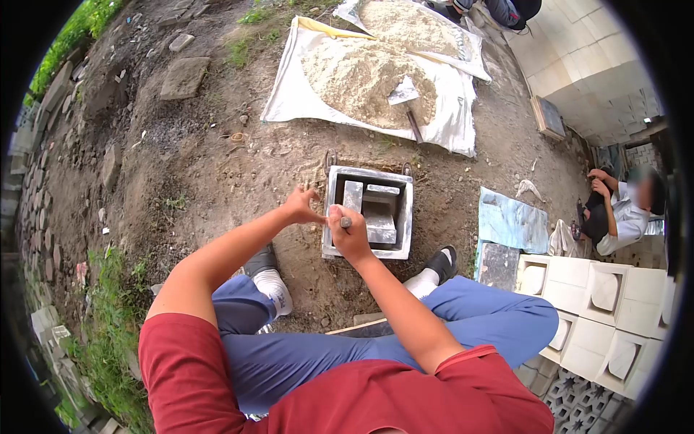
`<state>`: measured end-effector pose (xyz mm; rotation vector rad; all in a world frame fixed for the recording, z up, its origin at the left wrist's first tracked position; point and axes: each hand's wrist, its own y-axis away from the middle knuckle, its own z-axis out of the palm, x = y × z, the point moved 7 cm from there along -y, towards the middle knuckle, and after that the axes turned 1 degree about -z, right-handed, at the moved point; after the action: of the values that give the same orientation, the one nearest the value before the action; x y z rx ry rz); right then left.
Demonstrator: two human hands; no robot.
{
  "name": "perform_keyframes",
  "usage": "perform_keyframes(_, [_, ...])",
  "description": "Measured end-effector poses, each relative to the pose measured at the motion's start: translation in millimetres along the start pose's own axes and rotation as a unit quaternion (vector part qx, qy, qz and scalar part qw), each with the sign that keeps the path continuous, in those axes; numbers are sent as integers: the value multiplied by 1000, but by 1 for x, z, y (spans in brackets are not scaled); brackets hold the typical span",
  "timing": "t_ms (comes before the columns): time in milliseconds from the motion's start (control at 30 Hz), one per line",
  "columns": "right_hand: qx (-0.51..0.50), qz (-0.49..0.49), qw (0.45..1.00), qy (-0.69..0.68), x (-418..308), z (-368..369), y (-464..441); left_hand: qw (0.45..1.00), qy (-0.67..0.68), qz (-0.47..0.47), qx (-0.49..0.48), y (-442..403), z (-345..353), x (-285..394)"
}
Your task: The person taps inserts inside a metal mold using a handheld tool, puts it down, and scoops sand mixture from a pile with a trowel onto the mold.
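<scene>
A square metal mould (408, 217) stands on the dirt between my feet, with grey metal blocks (379, 220) inside its frame. My right hand (348, 231) is closed around a short rod-like tool (345, 222) at the mould's left wall. Only the tool's round end shows above the fist, and the rest is hidden. Just left of the mould, my left hand (301, 205) has its fingers apart, the thumb pointing toward my right hand. Whether it touches the mould's side I cannot tell.
Beyond the mould, white sacks (278, 101) carry piles of pale sand (347, 72), with a trowel (405, 92) lying there. At right are a blue sheet (513, 220), cast blocks (567, 271) and a seated person (625, 213). A flat stone (184, 78) lies at left.
</scene>
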<state>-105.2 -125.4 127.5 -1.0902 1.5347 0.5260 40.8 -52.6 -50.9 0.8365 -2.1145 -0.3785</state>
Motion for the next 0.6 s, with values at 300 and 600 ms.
perform_keyframes(300, [-1, 7, 1000, -23, -59, -3, -13, 999, 0, 14, 29, -4, 1, -2])
perform_keyframes(600, [6, 32, 999, -30, -30, 3, -5, 999, 21, 24, 24, -10, 2, -4])
